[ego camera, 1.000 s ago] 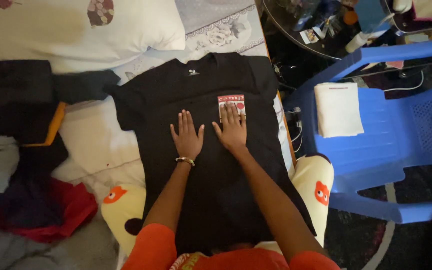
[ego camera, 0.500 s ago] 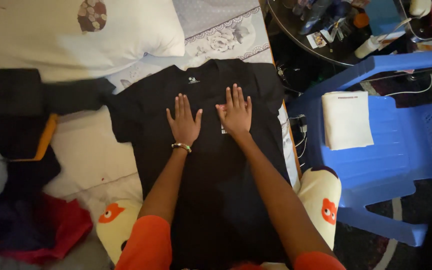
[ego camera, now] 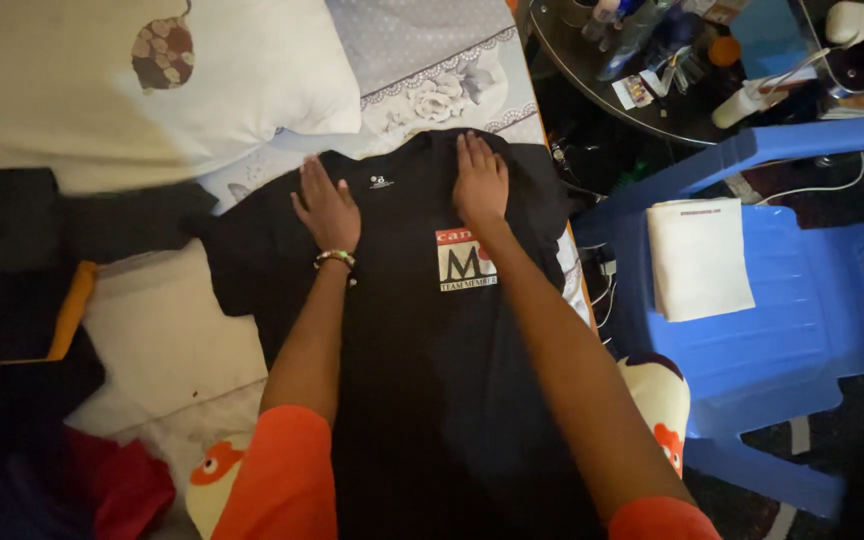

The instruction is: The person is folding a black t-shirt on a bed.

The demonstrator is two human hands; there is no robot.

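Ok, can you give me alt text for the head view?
Both hands, left hand and right hand, lie flat near the collar of a black T-shirt spread on a bed. A blue plastic chair beside it holds a folded white cloth.

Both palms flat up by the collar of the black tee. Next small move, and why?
Probably sweep the left hand outward toward the rumpled sleeve: both it and the right hand lie flat near the black T-shirt's collar, where the cloth looks smooth.
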